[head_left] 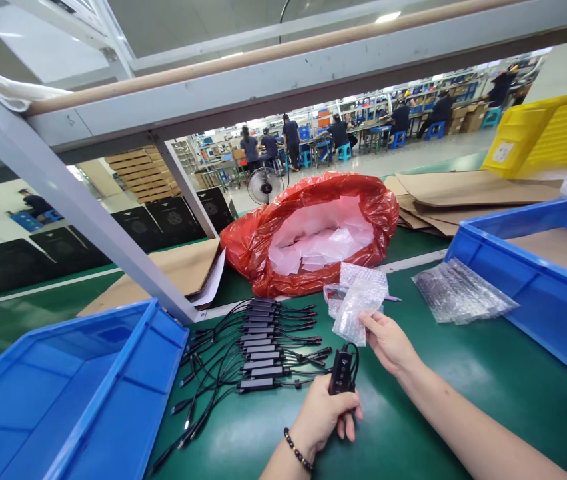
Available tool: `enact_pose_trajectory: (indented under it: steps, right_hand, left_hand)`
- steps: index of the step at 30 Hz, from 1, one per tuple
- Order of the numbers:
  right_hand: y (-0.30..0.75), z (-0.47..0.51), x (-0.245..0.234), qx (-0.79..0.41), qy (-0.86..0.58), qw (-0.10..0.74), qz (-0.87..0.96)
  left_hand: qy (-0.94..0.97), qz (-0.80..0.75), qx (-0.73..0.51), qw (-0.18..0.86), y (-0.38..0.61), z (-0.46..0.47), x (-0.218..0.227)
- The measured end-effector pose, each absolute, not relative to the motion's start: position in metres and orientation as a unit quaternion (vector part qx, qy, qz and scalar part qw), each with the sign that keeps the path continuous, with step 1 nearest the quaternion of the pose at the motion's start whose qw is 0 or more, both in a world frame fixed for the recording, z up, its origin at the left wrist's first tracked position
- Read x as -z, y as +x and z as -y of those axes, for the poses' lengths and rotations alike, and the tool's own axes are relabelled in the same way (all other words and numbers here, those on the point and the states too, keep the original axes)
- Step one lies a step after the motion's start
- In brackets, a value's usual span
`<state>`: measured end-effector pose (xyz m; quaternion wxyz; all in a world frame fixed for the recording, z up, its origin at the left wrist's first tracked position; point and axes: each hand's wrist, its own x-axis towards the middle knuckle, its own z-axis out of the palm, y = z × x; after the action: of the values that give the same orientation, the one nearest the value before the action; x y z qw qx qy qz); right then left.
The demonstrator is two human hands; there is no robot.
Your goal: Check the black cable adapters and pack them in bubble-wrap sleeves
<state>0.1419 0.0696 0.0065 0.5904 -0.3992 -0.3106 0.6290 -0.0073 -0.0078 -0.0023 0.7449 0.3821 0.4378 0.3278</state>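
Observation:
My left hand (330,410), with a beaded bracelet at the wrist, is closed around a small black cable controller (342,371) whose black cord is looped at its top. Just up and to the right, my right hand (388,340) pinches the edge of a clear bubble wrap bag (356,313). More bubble wrap lies under and behind that bag, beside a thin pen-like stick (393,299). Left of my hands, a column of several black cables with grey inline boxes (258,385) lies on the green table (388,433).
A red plastic bag (248,247) holding white and clear wrapping stands behind the cables. Blue bins flank the table at left (113,373) and right (523,280). Flat bubble bags (463,291) lie by the right bin. Cardboard sheets (463,189) and a yellow bin (538,137) are farther back. A slanted metal post (113,220) rises at left.

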Motion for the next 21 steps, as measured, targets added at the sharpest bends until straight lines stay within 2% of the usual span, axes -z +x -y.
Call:
enact_pose_trajectory:
  steps: [2, 7, 14, 18, 21]
  right_hand:
    - [0.143, -0.067, -0.007, -0.626, -0.398, 0.564, 0.364]
    - [0.150, -0.063, -0.011, -0.599, -0.400, 0.413, 0.557]
    - [0.155, -0.060, -0.015, -0.569, -0.360, 0.292, 0.680]
    - [0.153, -0.059, -0.013, -0.560, -0.334, 0.292, 0.700]
    - [0.144, -0.052, -0.007, -0.505, -0.376, 0.369, 0.684]
  left_hand:
    - [0.369, -0.432, -0.330, 0.754, -0.008, 0.007, 0.002]
    - [0.336, -0.424, -0.381, 0.749, -0.010, 0.004, 0.002]
    - [0.343, -0.422, -0.385, 0.746, -0.012, 0.004, 0.004]
    - [0.340, -0.428, -0.397, 0.737, -0.012, 0.003, 0.004]
    - [0.324, -0.432, -0.435, 0.720, -0.012, 0.001, 0.002]
